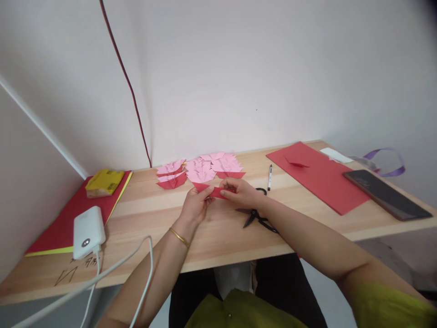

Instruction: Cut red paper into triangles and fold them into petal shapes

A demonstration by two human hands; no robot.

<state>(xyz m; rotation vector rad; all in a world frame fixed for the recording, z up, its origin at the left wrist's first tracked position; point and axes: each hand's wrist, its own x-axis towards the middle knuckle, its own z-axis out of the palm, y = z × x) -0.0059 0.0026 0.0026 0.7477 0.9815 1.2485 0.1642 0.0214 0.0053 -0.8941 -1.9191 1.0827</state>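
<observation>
Both my hands hold a red folded paper (217, 193) above the middle of the wooden table. My left hand (197, 203) pinches its left part between thumb and fingers. On its right part, my right hand (241, 192) is closed with the thumb along the paper. Just behind my hands lie several pink folded papers (201, 169) and a few red folded papers (172, 181) in rows. Black-handled scissors (253, 213) lie with blades apart beneath my right forearm, which hides part of them.
Right of my hands are a pen (270, 177), red paper sheets (317, 182) with a small red folded piece (297, 163), and a dark phone (385, 193). At left, a yellow packet (105, 183) and a white power bank (88, 231) rest on red sheets. A white cable (146, 269) crosses my left arm.
</observation>
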